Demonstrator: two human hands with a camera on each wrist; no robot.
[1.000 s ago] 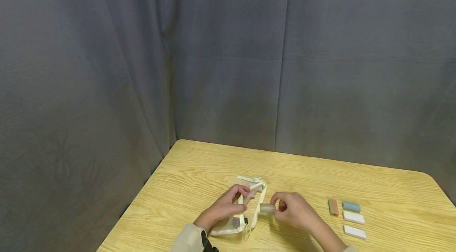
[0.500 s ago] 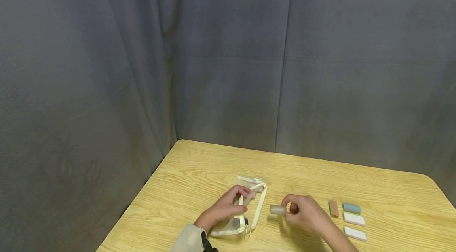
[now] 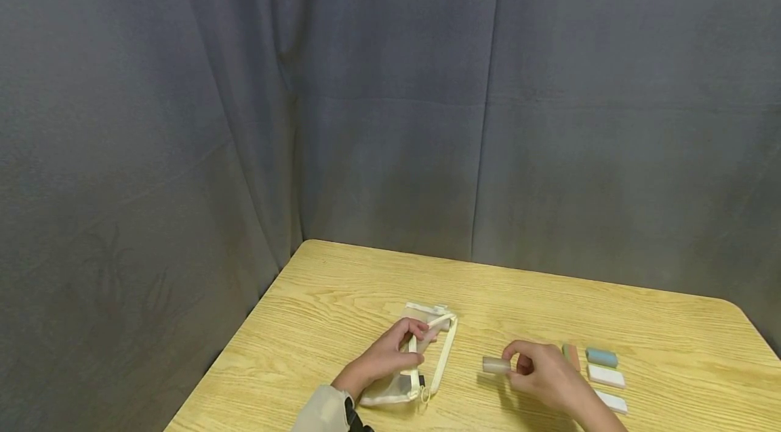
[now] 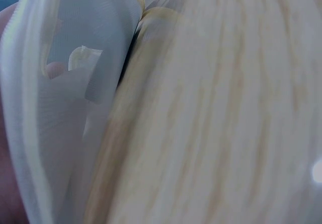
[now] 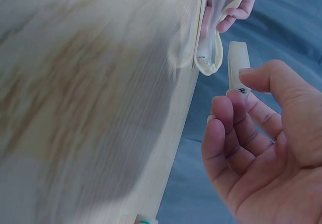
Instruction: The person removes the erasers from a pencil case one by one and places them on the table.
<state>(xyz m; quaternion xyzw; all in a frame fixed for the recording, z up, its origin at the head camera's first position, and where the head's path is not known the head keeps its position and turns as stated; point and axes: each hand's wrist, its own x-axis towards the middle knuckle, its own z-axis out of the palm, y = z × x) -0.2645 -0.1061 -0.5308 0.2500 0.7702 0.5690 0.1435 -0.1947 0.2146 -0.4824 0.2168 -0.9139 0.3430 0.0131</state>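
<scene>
My left hand [image 3: 393, 348] grips one side of a see-through mesh zip pouch [image 3: 390, 389] with cream edging, its mouth spread apart towards the right. In the left wrist view the mesh wall [image 4: 95, 12] fills the left side, with fingers partly seen through it. A pale, block-shaped eraser [image 3: 496, 365] is pinched between thumb and fingers of my right hand [image 3: 543, 376], held just above the table and apart from the pouch. The right wrist view shows a small dark mark on the eraser [image 5: 238, 65]. Something pale lies inside the pouch, blurred by the mesh.
Right of my right hand lie an orange-and-green eraser [image 3: 571, 355], a blue one [image 3: 601, 357] and two white blocks [image 3: 607, 376], the nearer partly hidden by the hand. The wooden table [image 3: 342, 283] ends against a grey curtain [image 3: 390, 147].
My right hand has moved right, away from the pouch mouth, carrying the pale eraser towards the row of erasers. My left hand and the pouch have stayed put.
</scene>
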